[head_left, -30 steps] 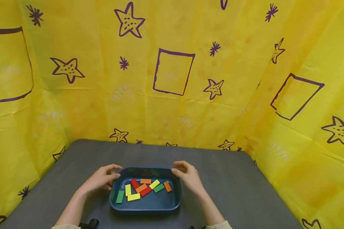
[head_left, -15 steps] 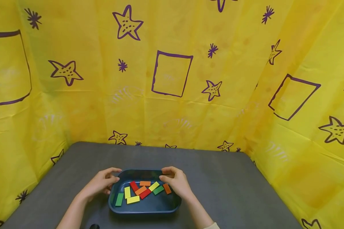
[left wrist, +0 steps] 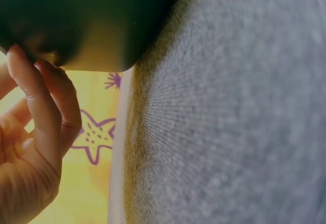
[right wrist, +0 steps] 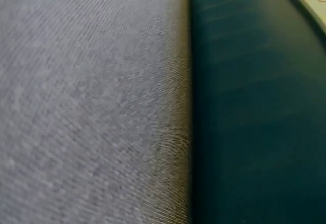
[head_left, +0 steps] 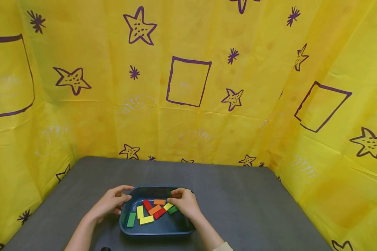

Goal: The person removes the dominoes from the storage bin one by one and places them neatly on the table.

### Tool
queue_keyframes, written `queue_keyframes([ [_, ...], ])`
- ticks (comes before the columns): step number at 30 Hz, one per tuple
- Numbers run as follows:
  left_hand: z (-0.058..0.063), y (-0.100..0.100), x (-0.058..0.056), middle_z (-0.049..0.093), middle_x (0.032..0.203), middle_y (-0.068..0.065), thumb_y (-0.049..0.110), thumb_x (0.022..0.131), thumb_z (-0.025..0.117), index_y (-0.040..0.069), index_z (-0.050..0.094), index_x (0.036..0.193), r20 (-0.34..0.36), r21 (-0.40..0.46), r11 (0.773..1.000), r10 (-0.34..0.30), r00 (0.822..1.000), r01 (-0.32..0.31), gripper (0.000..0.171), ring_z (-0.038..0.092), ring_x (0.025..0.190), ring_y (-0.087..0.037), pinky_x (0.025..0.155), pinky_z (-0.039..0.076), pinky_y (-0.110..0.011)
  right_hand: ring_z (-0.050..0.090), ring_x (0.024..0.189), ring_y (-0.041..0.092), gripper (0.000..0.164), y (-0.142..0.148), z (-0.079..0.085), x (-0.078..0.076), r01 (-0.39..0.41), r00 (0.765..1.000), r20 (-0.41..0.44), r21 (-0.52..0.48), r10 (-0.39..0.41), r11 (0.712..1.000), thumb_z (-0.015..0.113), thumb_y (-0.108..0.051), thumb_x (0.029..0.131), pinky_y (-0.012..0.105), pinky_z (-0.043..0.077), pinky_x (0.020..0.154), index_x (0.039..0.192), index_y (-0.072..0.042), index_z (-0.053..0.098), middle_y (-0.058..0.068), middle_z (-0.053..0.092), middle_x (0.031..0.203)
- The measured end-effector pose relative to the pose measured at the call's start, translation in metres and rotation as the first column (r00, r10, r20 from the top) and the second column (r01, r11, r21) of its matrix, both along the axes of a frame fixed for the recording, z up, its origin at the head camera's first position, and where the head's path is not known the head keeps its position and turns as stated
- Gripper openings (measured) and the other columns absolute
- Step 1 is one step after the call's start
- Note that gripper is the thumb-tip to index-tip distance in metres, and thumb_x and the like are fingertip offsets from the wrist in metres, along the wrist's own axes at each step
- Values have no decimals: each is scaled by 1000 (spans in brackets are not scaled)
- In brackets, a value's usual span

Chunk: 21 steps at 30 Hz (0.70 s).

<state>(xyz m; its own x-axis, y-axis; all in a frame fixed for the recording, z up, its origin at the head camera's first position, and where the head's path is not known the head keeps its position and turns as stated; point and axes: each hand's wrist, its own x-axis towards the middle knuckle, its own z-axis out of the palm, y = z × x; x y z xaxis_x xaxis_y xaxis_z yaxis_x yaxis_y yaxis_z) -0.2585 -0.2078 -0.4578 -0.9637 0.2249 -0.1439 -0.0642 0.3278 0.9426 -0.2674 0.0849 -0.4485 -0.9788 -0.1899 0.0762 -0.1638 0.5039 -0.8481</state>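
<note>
A dark blue tray [head_left: 163, 230] with rounded corners sits on the grey table, holding several flat coloured blocks. At its far left corner my left hand [head_left: 110, 201] grips the rim, thumb on top and fingers curved against the outer wall. The left wrist view has those fingers [left wrist: 38, 102] touching the tray's dark side. My right hand [head_left: 186, 205] hovers over the tray's right part, thumb and index finger apart just above a yellow block [head_left: 168, 206]. Beside it lies a partly covered green block [head_left: 173, 210]. The right hand is out of its own wrist view, where the tray's outer wall [right wrist: 254, 107] shows.
Other blocks in the tray include a red block [head_left: 160, 213], an orange block [head_left: 159, 202], a yellow block [head_left: 146, 220] and a green block [head_left: 131, 220]. Yellow curtains [head_left: 188, 139] with purple stars surround the grey table [head_left: 248, 205] at the back and sides.
My right hand has moved left from the tray's far right corner to over the blocks, covering the orange block at the right. The left hand keeps its place on the tray.
</note>
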Motion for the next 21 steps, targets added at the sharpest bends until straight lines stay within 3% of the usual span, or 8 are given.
queue_keyframes([
  [7, -2, 1, -2, 55, 83, -2, 29, 98, 61, 2, 45, 142, 28, 21, 1000, 9, 1000, -10, 54, 52, 64, -12, 54, 51, -24, 69, 88, 24, 30, -1, -8, -4, 48, 999, -22, 55, -46, 997, 80, -16, 78, 37, 57, 75, 102, 0, 73, 14, 74, 100],
  [12, -2, 1, -2, 54, 83, -2, 29, 97, 61, 2, 45, 142, 24, 26, 1000, 5, 1000, -6, 55, 51, 64, -12, 54, 50, -23, 68, 86, 25, 30, -2, -11, -5, 41, 997, -61, 88, -36, 995, 82, -12, 73, 36, 56, 73, 99, 1, 74, 15, 74, 95],
  [21, -2, 0, -2, 51, 80, -1, 29, 97, 61, 1, 44, 143, 22, 39, 999, 2, 1000, -3, 55, 49, 62, -10, 53, 49, -22, 69, 85, 27, 39, -1, -12, -4, 54, 993, -110, 124, -41, 991, 87, 1, 59, 36, 56, 74, 96, 2, 73, 14, 74, 91],
])
